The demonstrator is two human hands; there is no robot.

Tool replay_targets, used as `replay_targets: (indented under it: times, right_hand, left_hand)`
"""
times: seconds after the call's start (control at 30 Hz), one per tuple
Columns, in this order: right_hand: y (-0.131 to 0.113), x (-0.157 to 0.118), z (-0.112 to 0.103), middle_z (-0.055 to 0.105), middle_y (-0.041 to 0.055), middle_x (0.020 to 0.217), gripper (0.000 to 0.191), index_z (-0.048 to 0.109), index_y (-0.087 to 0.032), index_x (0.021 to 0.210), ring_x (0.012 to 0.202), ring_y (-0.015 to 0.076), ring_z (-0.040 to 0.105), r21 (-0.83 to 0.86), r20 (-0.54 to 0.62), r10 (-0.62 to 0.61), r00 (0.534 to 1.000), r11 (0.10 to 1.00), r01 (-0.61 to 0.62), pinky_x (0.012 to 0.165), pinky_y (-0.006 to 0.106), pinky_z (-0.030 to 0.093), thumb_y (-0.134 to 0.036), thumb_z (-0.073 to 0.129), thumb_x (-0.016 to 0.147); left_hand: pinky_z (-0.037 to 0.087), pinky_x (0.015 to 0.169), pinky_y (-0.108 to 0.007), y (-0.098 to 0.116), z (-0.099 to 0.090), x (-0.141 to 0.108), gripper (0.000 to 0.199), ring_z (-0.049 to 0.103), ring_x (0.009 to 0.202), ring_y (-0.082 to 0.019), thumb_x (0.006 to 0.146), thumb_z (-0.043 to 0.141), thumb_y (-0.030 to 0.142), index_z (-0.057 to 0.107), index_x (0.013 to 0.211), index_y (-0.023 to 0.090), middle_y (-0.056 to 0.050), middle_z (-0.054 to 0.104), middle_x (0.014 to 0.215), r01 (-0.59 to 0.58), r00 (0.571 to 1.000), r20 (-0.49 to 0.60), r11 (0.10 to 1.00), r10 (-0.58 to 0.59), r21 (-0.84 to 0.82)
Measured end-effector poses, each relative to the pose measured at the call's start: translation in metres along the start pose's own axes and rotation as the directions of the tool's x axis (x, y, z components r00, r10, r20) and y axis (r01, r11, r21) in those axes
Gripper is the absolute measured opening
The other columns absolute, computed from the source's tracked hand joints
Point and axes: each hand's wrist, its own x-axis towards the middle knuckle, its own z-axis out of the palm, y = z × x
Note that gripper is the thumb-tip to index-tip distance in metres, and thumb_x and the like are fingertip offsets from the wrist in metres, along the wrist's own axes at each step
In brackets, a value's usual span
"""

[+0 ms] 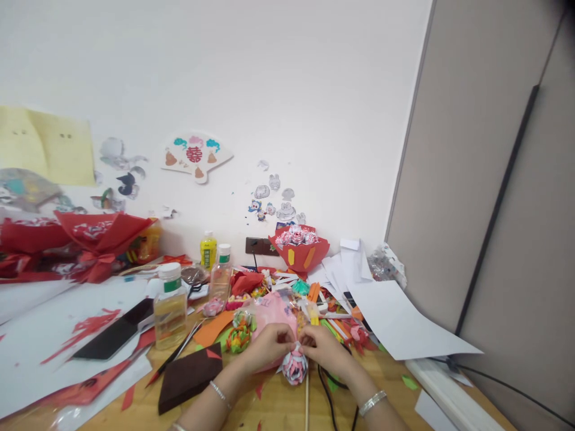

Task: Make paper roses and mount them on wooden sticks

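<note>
My left hand (273,345) and right hand (324,347) pinch a ruffled pink-and-white paper flower (295,367). A thin wooden stick (307,402) runs alongside.

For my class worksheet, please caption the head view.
Left hand and right hand hold a pink-and-white paper flower over a cluttered wooden table.

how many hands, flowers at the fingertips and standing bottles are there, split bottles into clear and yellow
Left hand and right hand: 2
Pink-and-white flower: 1
Front clear bottle and rear clear bottle: 2
Yellow bottle: 1
Total: 6
</note>
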Motion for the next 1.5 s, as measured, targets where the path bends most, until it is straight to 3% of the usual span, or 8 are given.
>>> replay_targets:
  times: [0.13, 0.23, 0.3, 0.37, 0.67, 1.0, 1.3, 1.5]
  right_hand:
    - [0.001, 0.003, 0.001, 0.065, -0.0019, 0.065, 0.005, 0.066, -0.019, 0.066, 0.063, 0.0154, 0.056, 0.032, -0.111, 0.009, 0.994, 0.999, -0.005, 0.059, 0.023, 0.04, -0.016, 0.062, 0.065]
    - [0.009, 0.009, 0.001, 0.065, 0.0012, 0.067, 0.007, 0.064, -0.018, 0.068, 0.066, 0.0177, 0.058, 0.078, -0.253, 0.044, 0.966, 0.997, -0.025, 0.063, 0.027, 0.043, -0.025, 0.063, 0.068]
    - [0.015, 0.013, 0.002, 0.064, 0.003, 0.068, 0.015, 0.062, -0.017, 0.069, 0.066, 0.0188, 0.058, 0.117, -0.326, 0.073, 0.943, 0.992, -0.037, 0.064, 0.029, 0.044, -0.032, 0.063, 0.069]
    - [0.019, 0.015, 0.004, 0.065, 0.0037, 0.066, 0.023, 0.063, -0.016, 0.072, 0.065, 0.0194, 0.059, 0.153, -0.35, 0.096, 0.932, 0.987, -0.045, 0.063, 0.03, 0.045, -0.038, 0.065, 0.068]
    - [0.015, 0.011, 0.007, 0.067, 0.0027, 0.068, 0.019, 0.066, -0.015, 0.073, 0.066, 0.018, 0.06, 0.192, -0.247, 0.09, 0.965, 0.98, -0.042, 0.062, 0.028, 0.046, -0.034, 0.064, 0.067]
    - [0.015, 0.01, 0.013, 0.065, 0.0026, 0.063, 0.008, 0.063, -0.017, 0.064, 0.062, 0.0183, 0.058, 0.038, -0.295, 0.061, 0.954, 0.998, -0.052, 0.06, 0.028, 0.044, -0.017, 0.055, 0.067]
    - [0.001, 0.009, 0.009, 0.069, 0.0086, 0.085, 0.019, 0.072, -0.018, 0.072, 0.086, 0.0233, 0.062, 0.06, -0.232, -0.07, 0.97, 0.994, 0.086, 0.085, 0.038, 0.044, -0.032, 0.059, 0.075]
    - [0.001, 0.007, 0.003, 0.068, 0.0103, 0.097, 0.028, 0.072, -0.02, 0.092, 0.094, 0.0257, 0.061, 0.141, -0.213, -0.056, 0.976, 0.986, 0.087, 0.088, 0.042, 0.044, -0.04, 0.059, 0.078]
  left_hand:
    - [0.046, 0.064, -0.025, -0.004, -0.004, 0.001, 0.024, 0.058, 0.068, -0.015, 0.073, 0.06, 0.037, 0.066, 0.075, 0.014, -0.002, 0.066, 0.071, -0.047, 0.999, 0.02, 0.998, 0.047, -0.033]
    - [0.049, 0.075, -0.029, -0.004, -0.006, -0.002, 0.046, 0.062, 0.086, -0.02, 0.063, 0.072, 0.034, 0.063, 0.104, 0.017, -0.007, 0.067, 0.102, -0.096, 0.995, 0.012, 0.995, 0.097, -0.034]
    - [0.045, 0.089, -0.034, -0.003, -0.004, -0.004, 0.071, 0.057, 0.105, -0.024, 0.054, 0.079, 0.026, 0.053, 0.121, 0.021, -0.008, 0.059, 0.121, -0.137, 0.99, -0.022, 0.991, 0.137, -0.003]
    - [0.039, 0.099, -0.037, -0.002, -0.002, -0.006, 0.081, 0.049, 0.116, -0.026, 0.053, 0.078, 0.019, 0.047, 0.127, 0.023, -0.008, 0.054, 0.127, -0.174, 0.982, -0.062, 0.983, 0.177, 0.056]
    - [0.041, 0.094, -0.037, -0.003, 0.002, -0.008, 0.067, 0.053, 0.106, -0.026, 0.062, 0.068, 0.017, 0.048, 0.126, 0.022, -0.008, 0.06, 0.114, -0.267, 0.955, -0.056, 0.926, 0.292, 0.268]
    - [0.045, 0.088, -0.036, 0.01, 0.005, -0.012, 0.05, 0.055, 0.102, -0.026, 0.07, 0.065, 0.027, 0.051, 0.118, 0.02, -0.009, 0.062, 0.109, -0.293, 0.948, 0.029, 0.836, 0.316, 0.463]
    - [0.045, 0.087, -0.039, -0.007, 0.004, -0.007, 0.046, 0.057, 0.101, -0.027, 0.07, 0.063, 0.023, 0.054, 0.115, 0.018, -0.011, 0.064, 0.109, -0.276, 0.942, -0.039, 0.836, 0.333, 0.475]
    - [0.045, 0.09, -0.039, -0.016, 0.007, -0.002, 0.05, 0.057, 0.104, -0.026, 0.071, 0.062, 0.023, 0.051, 0.119, 0.018, -0.012, 0.063, 0.112, -0.237, 0.932, -0.151, 0.869, 0.33, 0.435]
